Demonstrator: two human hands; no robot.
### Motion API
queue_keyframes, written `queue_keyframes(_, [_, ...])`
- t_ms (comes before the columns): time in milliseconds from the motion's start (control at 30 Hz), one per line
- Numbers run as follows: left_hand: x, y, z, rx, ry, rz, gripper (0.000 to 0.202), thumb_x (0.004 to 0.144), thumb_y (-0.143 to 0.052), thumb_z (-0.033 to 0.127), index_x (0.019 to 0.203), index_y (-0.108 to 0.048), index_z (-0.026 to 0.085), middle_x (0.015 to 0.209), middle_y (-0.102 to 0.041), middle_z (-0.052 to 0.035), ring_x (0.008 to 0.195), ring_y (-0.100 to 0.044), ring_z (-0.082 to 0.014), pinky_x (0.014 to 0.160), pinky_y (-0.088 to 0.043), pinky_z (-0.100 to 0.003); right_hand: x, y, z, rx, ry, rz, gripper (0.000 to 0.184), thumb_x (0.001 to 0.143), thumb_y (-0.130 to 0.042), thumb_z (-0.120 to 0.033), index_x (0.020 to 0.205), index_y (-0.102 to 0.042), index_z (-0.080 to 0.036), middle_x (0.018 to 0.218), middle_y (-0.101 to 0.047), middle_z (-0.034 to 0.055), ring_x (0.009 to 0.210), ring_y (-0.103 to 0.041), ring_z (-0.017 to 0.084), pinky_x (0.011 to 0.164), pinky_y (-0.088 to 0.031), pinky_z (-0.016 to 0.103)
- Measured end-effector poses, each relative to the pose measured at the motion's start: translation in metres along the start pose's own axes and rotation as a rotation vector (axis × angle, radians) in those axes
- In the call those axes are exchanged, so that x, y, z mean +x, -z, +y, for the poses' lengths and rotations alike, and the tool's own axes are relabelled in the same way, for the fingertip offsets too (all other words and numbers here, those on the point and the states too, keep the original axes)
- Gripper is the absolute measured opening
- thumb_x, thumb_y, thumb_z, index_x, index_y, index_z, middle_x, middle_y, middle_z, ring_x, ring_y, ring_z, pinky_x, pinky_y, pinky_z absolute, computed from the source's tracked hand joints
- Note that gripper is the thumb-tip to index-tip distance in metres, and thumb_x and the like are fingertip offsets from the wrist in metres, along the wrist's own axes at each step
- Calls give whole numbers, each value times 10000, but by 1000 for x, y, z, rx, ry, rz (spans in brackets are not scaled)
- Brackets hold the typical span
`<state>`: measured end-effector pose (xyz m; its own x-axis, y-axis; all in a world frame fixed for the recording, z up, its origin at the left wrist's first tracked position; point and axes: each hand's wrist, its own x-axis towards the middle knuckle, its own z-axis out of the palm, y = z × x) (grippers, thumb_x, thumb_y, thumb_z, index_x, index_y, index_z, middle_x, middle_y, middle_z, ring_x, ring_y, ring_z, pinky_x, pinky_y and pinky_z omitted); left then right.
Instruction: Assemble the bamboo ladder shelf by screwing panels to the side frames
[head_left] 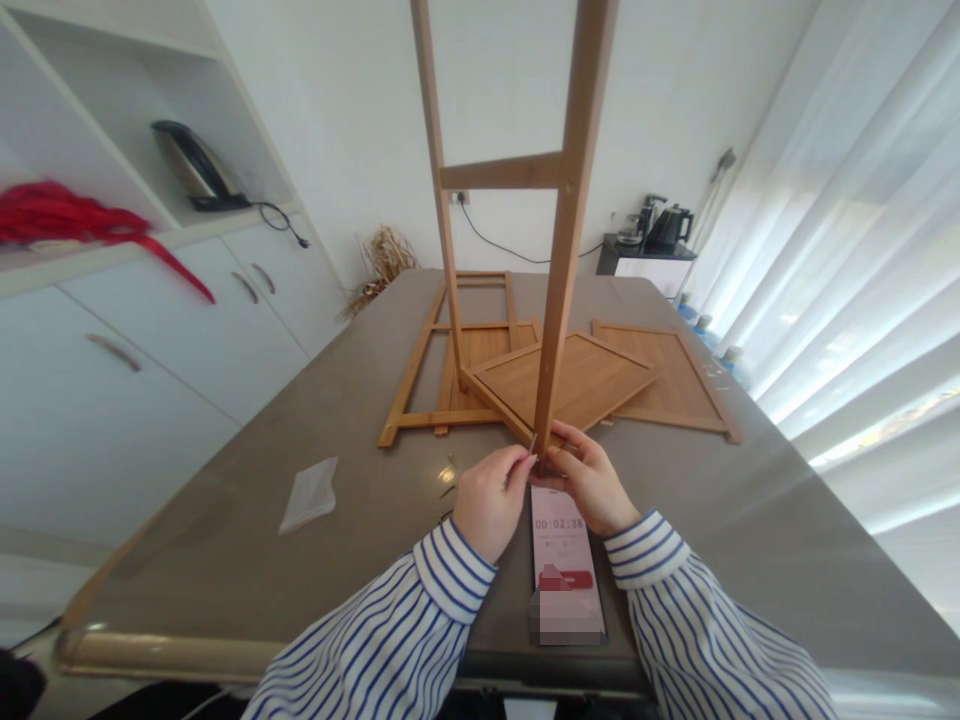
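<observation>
A bamboo ladder-like frame stands upright on the grey table, its near leg resting in front of me. My left hand is closed in a pinch on a small metal screw at the foot of that leg. My right hand wraps around the foot of the same leg from the right. Both sleeves are blue and white striped. Flat bamboo panels and a second frame lie on the table just behind the hands.
A phone showing a timer lies between my wrists. A few loose screws and a clear plastic bag lie to the left. White cabinets with a kettle stand left; a curtained window is right.
</observation>
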<state>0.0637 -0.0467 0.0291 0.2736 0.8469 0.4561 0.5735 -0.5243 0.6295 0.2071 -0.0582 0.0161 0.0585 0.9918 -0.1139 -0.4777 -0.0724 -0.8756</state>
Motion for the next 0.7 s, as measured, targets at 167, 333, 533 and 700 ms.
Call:
queue_keyframes(167, [-5, -4, -5, -79, 43, 49, 145, 839, -522, 283, 849, -631, 188, 778, -683, -11, 678, -637, -122, 655, -494, -214, -1, -3, -1, -8, -13, -9, 466, 678, -676, -286, 1122, -551, -216, 865, -646, 26, 759, -613, 172, 709, -535, 401])
queue_keyframes(333, [-10, -6, -8, -62, -39, 56, 164, 837, -524, 238, 928, -652, 194, 885, -694, -31, 792, -649, -143, 748, -510, -244, 0, -1, 1, 25, -28, -43, 460, 703, -659, -292, 1145, -546, -237, 908, -640, 25, 777, -606, 162, 724, -531, 383])
queue_keyframes(533, [-14, -13, -15, -133, -18, 110, 147, 817, -554, 234, 920, -651, 193, 903, -691, -35, 808, -656, -149, 764, -536, -265, 3, 1, 8, 28, -27, -27, 440, 732, -621, -364, 1151, -563, -244, 840, -636, 14, 743, -599, 145, 727, -530, 374])
queue_keyframes(700, [-15, -19, -17, -260, 92, 79, 196, 775, -611, 277, 952, -611, 194, 866, -697, -18, 742, -672, -139, 703, -563, -251, 2, -1, 6, -19, -3, -41, 426, 744, -609, -361, 1152, -556, -249, 928, -640, 30, 845, -603, 172, 712, -532, 339])
